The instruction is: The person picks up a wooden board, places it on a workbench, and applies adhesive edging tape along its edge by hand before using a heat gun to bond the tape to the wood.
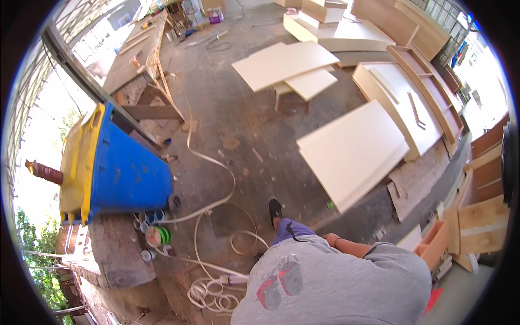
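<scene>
My right hand [329, 238] hangs low beside my thigh, a dark band around its wrist. Most of its fingers are hidden, and I make out nothing held in it. My left hand does not show; the grey shirt [325, 287] with a red and dark print fills the bottom of the view. One dark shoe [275, 210] stands on the floor ahead. The nearest large piece is a pale flat panel [355, 154], right of my foot and apart from my hand.
More pale panels [287, 62] rest on a low support ahead. Cabinet parts [398, 103] and a divided wooden frame [428, 81] stand to the right. At left are a blue bin [132, 168] with a yellow lid and a workbench [127, 67]. White hose [203, 295] loops across the floor.
</scene>
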`<state>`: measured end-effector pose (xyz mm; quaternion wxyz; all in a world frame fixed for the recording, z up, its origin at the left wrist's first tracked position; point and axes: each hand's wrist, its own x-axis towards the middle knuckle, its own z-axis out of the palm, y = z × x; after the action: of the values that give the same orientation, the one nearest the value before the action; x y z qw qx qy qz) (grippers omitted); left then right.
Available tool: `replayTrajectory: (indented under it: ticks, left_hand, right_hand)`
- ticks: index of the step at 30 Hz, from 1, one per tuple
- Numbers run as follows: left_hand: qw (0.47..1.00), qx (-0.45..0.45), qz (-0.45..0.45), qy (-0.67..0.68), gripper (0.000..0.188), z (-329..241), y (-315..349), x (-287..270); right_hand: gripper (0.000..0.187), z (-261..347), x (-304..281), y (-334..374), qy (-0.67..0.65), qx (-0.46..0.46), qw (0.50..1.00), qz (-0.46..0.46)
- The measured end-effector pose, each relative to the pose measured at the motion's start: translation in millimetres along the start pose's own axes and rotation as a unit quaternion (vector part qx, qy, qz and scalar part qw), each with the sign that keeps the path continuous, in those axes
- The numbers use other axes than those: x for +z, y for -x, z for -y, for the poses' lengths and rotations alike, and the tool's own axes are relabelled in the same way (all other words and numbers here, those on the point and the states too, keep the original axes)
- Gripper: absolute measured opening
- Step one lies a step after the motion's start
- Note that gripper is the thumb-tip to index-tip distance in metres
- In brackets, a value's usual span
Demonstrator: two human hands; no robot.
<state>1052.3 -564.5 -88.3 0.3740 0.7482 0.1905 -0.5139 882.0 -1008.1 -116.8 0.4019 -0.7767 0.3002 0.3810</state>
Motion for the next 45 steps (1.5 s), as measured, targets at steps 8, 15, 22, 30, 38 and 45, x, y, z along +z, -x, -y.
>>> replayTrajectory:
  ticks: [8, 15, 22, 30, 38, 45]
  left_hand:
    - [0.926, 0.087, -0.179, 0.32, 0.016, -254.2, -13.2, -70.6]
    - [0.892, 0.151, -0.143, 0.402, 0.017, -499.6, -93.1, -100.7]
    - [0.96, 0.056, -0.047, 0.27, 0.029, -665.6, -217.0, -78.8]
    - [0.992, 0.088, -0.047, 0.074, 0.052, -882.4, -338.9, -2.2]
    - [0.983, 0.13, -0.127, -0.032, 0.078, -1050.4, -499.2, 68.3]
    - [0.961, 0.022, -0.25, 0.115, 0.089, -1133.3, -580.4, 117.1]
  right_hand:
    - [0.032, 191.6, -250.6, -124.1, -0.342, -0.122, 0.912, -0.189]
    - [0.03, 253.2, -358.0, -205.5, -0.458, -0.05, 0.864, -0.201]
    - [0.028, 287.9, -441.9, -263.3, -0.54, 0.084, 0.81, -0.213]
    - [0.029, 299.0, -602.5, -351.6, -0.585, 0.086, 0.748, -0.3]
    - [0.035, 240.2, -730.5, -518.7, -0.678, 0.12, 0.658, -0.304]
    - [0.038, 193.1, -819.1, -609.6, -0.587, 0.228, 0.668, -0.397]
